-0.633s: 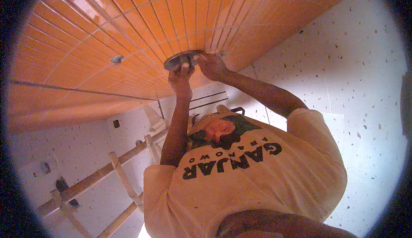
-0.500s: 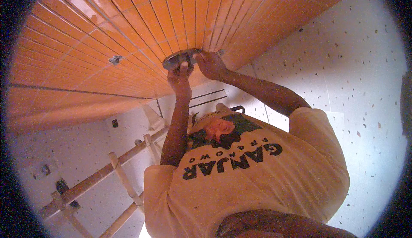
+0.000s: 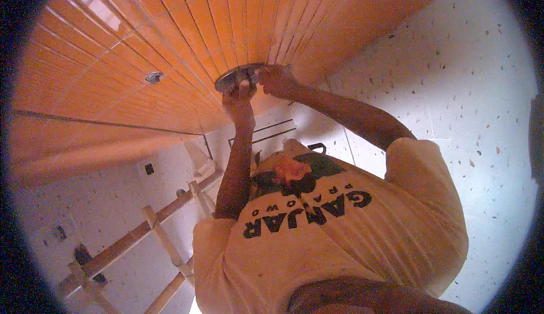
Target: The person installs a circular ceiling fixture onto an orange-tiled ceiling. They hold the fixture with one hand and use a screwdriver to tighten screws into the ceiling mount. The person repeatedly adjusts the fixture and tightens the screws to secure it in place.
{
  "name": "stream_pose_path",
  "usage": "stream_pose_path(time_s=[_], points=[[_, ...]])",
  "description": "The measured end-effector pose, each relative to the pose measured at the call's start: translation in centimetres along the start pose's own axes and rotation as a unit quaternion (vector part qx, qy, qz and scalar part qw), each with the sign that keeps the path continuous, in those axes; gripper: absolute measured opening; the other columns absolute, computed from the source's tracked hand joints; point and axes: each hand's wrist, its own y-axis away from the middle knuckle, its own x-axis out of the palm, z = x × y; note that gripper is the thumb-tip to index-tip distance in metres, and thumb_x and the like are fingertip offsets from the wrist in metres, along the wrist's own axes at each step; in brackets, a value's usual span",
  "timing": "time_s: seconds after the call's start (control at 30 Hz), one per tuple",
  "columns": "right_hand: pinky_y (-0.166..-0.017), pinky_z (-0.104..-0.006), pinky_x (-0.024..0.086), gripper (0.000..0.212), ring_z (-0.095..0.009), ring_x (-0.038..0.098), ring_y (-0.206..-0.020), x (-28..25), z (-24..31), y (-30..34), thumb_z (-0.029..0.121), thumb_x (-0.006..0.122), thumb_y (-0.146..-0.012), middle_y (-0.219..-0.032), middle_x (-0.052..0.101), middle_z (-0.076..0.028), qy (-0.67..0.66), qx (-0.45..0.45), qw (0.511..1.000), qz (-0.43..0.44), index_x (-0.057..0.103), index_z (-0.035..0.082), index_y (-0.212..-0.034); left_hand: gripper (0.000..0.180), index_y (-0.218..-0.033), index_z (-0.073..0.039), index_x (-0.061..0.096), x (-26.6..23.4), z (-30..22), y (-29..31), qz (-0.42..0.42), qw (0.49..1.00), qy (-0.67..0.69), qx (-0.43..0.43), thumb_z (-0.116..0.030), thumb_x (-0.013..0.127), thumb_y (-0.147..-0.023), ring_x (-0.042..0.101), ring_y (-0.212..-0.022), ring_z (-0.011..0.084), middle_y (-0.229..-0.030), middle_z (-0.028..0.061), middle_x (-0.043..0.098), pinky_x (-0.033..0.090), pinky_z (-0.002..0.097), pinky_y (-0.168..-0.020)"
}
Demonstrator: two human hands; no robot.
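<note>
A round dark metallic plate (image 3: pixel 225 83) lies flat against the orange tiled wall, tilted in my view. My left hand (image 3: pixel 238 97) is closed at its lower left side, fingers bent and pressed to the fitting in its middle. My right hand (image 3: pixel 277 81) pinches at the plate's right side, with the fingertips near its centre. Both hands partly cover the plate, so its middle part cannot be made out well.
The wall of narrow orange tiles (image 3: pixel 187 42) rises ahead. A small metal fitting (image 3: pixel 153 78) sticks out of it left of the plate. At lower left stands a wooden frame of poles (image 3: pixel 130 238). A pale speckled wall (image 3: pixel 447 87) is at right.
My right hand's fingers have shifted slightly at the plate, and its wrist sits a little lower. The left hand stays on the plate, and the view has tilted slightly.
</note>
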Motion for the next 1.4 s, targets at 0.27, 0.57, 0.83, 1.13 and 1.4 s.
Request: stream_pose_path(time_s=[0.27, 0.57, 0.83, 1.13, 1.4], points=[[-0.075, -0.0485, 0.05, 0.026, -0.039, 0.062, -0.082, -2.1, 2.7, 0.6, 0.023, 0.046, -0.095, -0.091, 0.064, -0.021, -0.03, 0.025, 0.997, -0.063, 0.061, 0.002, -0.096, 0.03, -0.1, -0.001, 0.057, -0.7, -0.7, -0.2, 0.019, 0.999, -0.006, -0.037, -0.018, 0.074, -0.081, 0.063, -0.082, 0.017, -0.095, 0.0084, 0.064, 0.055, 0.0308, -0.07], [-0.069, -0.0489, 0.05, 0.033, -0.038, 0.063, -0.074, -1.0, 2.1, 0.6, 0.031, 0.042, -0.097, -0.085, 0.066, -0.021, -0.009, 0.092, 0.995, -0.021, 0.061, 0.004, -0.103, 0.028, -0.103, -0.004, 0.056, -0.8, -0.1, -0.5, 0.026, 0.999, -0.03, -0.029, -0.016, 0.072, -0.083, 0.062, -0.082, 0.017, -0.095, 0.0066, 0.063, 0.055, 0.0314, -0.07], [-0.067, -0.0481, 0.051, 0.03, -0.036, 0.064, -0.075, -3.4, 4.0, 1.3, 0.029, 0.044, -0.097, -0.086, 0.066, -0.02, -0.053, 0.105, 0.993, -0.022, 0.06, 0.007, -0.109, 0.024, -0.106, -0.003, 0.055, -0.8, 0.8, -0.8, -0.001, 0.999, -0.037, -0.013, -0.007, 0.066, -0.084, 0.062, -0.08, 0.017, -0.096, 0.0079, 0.064, 0.055, 0.0317, -0.069], [-0.067, -0.0456, 0.05, 0.019, -0.034, 0.063, -0.073, 0.2, -0.2, 1.4, 0.019, 0.052, -0.09, -0.08, 0.064, -0.016, 0.088, 0.004, 0.996, -0.024, 0.06, 0.003, -0.097, 0.025, -0.105, 0.0, 0.054, -0.4, -1.2, -0.3, 0.027, 0.986, -0.167, -0.002, -0.008, 0.066, -0.085, 0.064, -0.078, 0.0186, -0.09, 0.0096, 0.064, 0.056, 0.033, -0.07], [-0.069, -0.0426, 0.051, 0.021, -0.03, 0.064, -0.076, -4.4, 3.7, 0.0, 0.019, 0.058, -0.083, -0.095, 0.065, -0.011, -0.17, 0.127, 0.975, 0.061, 0.061, 0.003, -0.096, 0.026, -0.099, 0.002, 0.056, -1.6, -1.3, -1.2, 0.046, 0.987, -0.151, -0.016, -0.016, 0.069, -0.085, 0.063, -0.075, 0.0178, -0.093, 0.0105, 0.064, 0.055, 0.0315, -0.067]])
